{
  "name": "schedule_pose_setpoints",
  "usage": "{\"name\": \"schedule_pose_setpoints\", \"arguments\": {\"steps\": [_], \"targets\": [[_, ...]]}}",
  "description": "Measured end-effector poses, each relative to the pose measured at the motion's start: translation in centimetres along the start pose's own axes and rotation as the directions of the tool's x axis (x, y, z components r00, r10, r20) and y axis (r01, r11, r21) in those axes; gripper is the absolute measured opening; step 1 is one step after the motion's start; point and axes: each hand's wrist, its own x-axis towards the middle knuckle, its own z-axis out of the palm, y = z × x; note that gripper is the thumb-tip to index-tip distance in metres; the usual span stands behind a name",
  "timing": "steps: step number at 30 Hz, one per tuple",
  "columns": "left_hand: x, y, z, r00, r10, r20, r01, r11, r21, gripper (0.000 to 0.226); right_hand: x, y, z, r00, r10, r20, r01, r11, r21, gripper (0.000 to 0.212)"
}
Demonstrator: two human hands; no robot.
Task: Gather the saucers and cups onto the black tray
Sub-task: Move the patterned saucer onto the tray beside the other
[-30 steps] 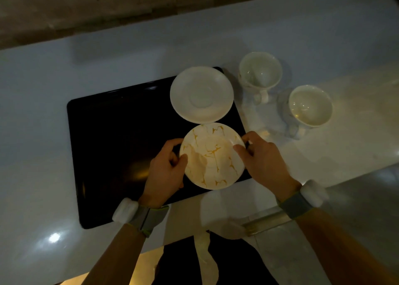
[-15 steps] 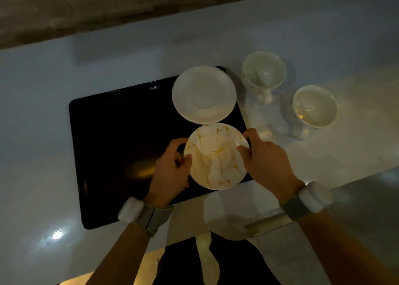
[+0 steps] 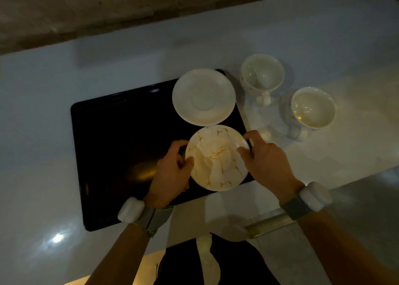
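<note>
— Marbled porcelain is what I've got in both hands: the gold-veined saucer (image 3: 216,158), over the near right part of the black tray (image 3: 121,146). My left hand (image 3: 171,172) pinches its left rim, thumb on top and fingers curled under; my right hand (image 3: 266,161) pinches the right rim the same way. Neither grip is spread.

— Is it set down?

— I can't tell whether its base is touching the tray. Its near right edge hangs a little past the tray's rim, so I'd judge this as the placing step, not finished.

— And the other pieces?

— The plain white saucer (image 3: 204,97) sits at the tray's far right corner, just beyond the marbled one, their rims almost meeting. Two cups remain on the worktop (image 3: 43,155), right of the tray: the nearer cup (image 3: 313,107) well off it, the farther cup (image 3: 262,75) just beside the tray's far corner. Both stand upright with handles towards me.

— What comes next?

— I'd nudge the marbled saucer leftward so it lies wholly inside the rim, then let go with both hands. After that, I'd take each cup by its handle. Plenty of bare tray lies left of the saucers.
</note>
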Motion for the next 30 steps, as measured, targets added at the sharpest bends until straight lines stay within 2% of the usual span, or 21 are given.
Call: {"name": "schedule_pose_setpoints", "arguments": {"steps": [4, 9, 14, 21, 27, 30], "targets": [[0.2, -0.1, -0.3, 0.999, -0.03, 0.017, 0.029, 0.998, 0.064, 0.034, -0.1, 0.0, -0.2, 1.0, 0.02, -0.009, -0.02, 0.999, 0.029, 0.035], [0.4, 0.7, -0.9, 0.999, 0.021, -0.031, -0.014, 0.981, 0.194, 0.034, 0.3, -0.2, -1.2, 0.999, 0.038, -0.032, -0.036, 0.999, 0.04, 0.032], [0.9, 3.1, -1.5, 0.99, 0.1, -0.095, -0.072, 0.963, 0.26, 0.017, 0.9, -0.4, -3.3, 0.994, 0.046, -0.096, -0.038, 0.996, 0.079, 0.02], [2.9, 6.9, -0.7, 0.993, 0.104, -0.048, -0.094, 0.98, 0.178, 0.016, 2.2, 0.2, -5.8, 0.984, 0.12, -0.13, -0.1, 0.983, 0.153, 0.02], [6.6, 10.8, 0.8, 0.995, 0.063, 0.075, -0.065, 0.997, 0.029, 0.013, 3.2, 0.7, -6.5, 0.962, 0.25, -0.111, -0.177, 0.878, 0.445, 0.031], [8.8, 12.2, 1.4, 0.995, 0.047, 0.092, -0.044, 0.999, -0.029, 0.019, 3.8, 0.7, -5.9, 0.955, 0.273, -0.115, -0.177, 0.838, 0.516, 0.03]]}}
